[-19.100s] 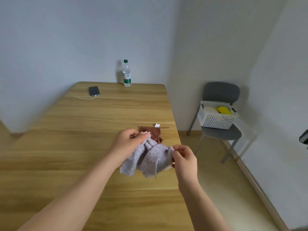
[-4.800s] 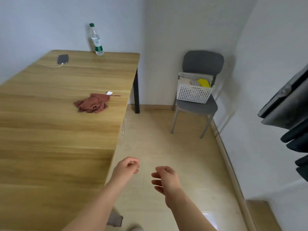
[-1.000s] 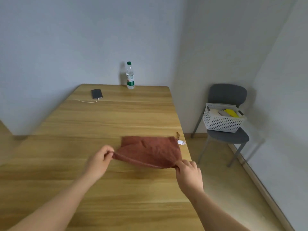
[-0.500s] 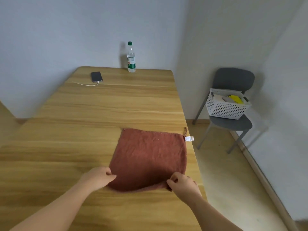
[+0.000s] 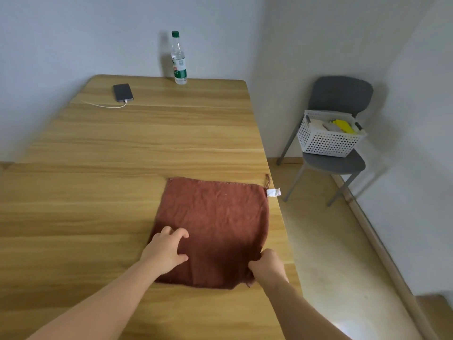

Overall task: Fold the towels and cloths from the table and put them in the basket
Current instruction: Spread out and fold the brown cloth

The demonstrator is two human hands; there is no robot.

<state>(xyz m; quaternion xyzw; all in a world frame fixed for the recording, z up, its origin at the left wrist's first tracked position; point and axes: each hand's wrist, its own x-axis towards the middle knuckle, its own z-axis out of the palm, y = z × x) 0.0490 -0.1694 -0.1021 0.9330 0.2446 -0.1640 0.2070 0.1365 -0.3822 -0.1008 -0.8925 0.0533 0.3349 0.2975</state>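
We see the rust-red cloth [image 5: 213, 229] spread flat on the table [image 5: 122, 155] at lower centre, our left hand [image 5: 166, 251] pressing open-palmed on its near left part, our right hand [image 5: 267, 266] in a closed grip pinching its near right corner. At right, the white basket [image 5: 326, 141] on a grey chair [image 5: 340, 99] holds pale and yellow cloths. A phone [image 5: 123, 92] and bottle [image 5: 179, 60] stand at upper centre.

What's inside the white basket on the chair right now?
The white basket holds pale folded cloths and something yellow. Its walls and those top pieces hide anything lower.
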